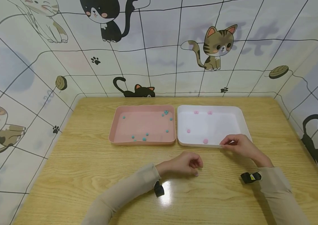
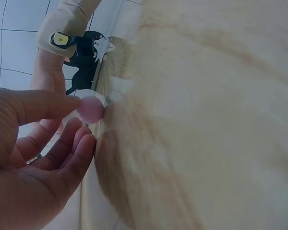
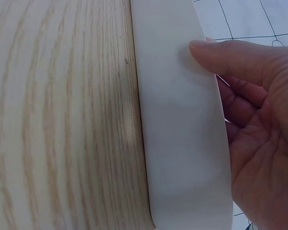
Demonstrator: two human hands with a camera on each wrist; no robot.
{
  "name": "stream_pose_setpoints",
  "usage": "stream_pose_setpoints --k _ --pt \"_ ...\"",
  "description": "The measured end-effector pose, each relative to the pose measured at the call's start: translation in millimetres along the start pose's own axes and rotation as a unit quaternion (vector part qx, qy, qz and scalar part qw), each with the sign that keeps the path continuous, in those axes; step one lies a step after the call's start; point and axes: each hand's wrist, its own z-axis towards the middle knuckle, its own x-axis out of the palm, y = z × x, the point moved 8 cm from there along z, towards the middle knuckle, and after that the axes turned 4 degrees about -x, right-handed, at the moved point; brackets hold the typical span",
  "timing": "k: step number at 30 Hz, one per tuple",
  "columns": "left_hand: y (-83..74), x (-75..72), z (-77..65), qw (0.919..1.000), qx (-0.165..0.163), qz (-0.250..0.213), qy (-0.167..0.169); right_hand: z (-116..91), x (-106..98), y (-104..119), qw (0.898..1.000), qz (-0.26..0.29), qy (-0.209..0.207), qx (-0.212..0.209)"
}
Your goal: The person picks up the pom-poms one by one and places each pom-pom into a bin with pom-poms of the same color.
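Observation:
Above the table in front of the trays, my left hand (image 1: 182,164) has curled fingers and holds a small pink ball (image 2: 90,109) at its thumb tip. What presses on the far side of the ball is hidden, and from above it hardly shows. My right hand (image 1: 240,145) pinches the front rim of the white tray (image 1: 215,145) near its right corner. In the right wrist view, the thumb lies against the tray's outer wall (image 3: 177,124). Inside that tray are several pink pieces, among them a round one (image 1: 205,141) and a two-lobed one (image 1: 209,112).
Left of the white tray, almost touching it, stands a pink tray (image 1: 142,142) with several teal pieces, among them a ball (image 1: 144,139) and a flower-like one (image 1: 166,112). Both stand on a wooden table (image 1: 91,175). Cat-patterned cloth (image 1: 161,62) rises behind and beside the table.

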Motion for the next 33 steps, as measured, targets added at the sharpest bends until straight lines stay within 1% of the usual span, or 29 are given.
stream_pose_setpoints --k 4,9,12,18,22,25,30,32,33 --pt "-1.2 2.6 -0.4 0.9999 0.011 0.001 0.008 0.0 0.2 -0.7 1.000 0.000 0.002 0.004" --pt "-3.0 4.3 0.1 0.9990 0.032 0.032 0.007 -0.1 0.8 -1.2 1.000 -0.005 0.005 0.010" --pt "-2.6 5.1 0.3 0.9986 0.033 0.041 0.009 -0.2 0.8 -1.6 1.000 -0.007 0.004 0.011" --pt "-5.1 4.9 0.4 0.9969 0.046 0.065 0.004 -0.3 0.3 -1.3 1.000 -0.012 0.002 0.011" --pt "-3.9 4.3 0.1 0.9984 0.034 0.044 -0.001 -0.2 0.3 -0.6 1.000 -0.013 0.003 0.011" --pt "-1.3 2.9 -0.2 0.9997 0.015 0.018 -0.006 0.0 0.5 -0.2 1.000 -0.010 0.003 0.010" --pt "-2.1 -5.4 -0.5 0.9996 -0.015 -0.011 -0.021 0.2 0.9 -0.2 1.000 -0.007 0.005 0.011" --pt "-5.8 -10.3 0.7 0.9995 -0.009 -0.015 -0.028 -0.1 0.7 -0.4 1.000 -0.008 0.006 0.011" --pt "-8.2 -13.0 1.7 0.9993 0.001 -0.017 -0.033 -0.1 0.6 -0.5 1.000 -0.008 0.006 0.012"
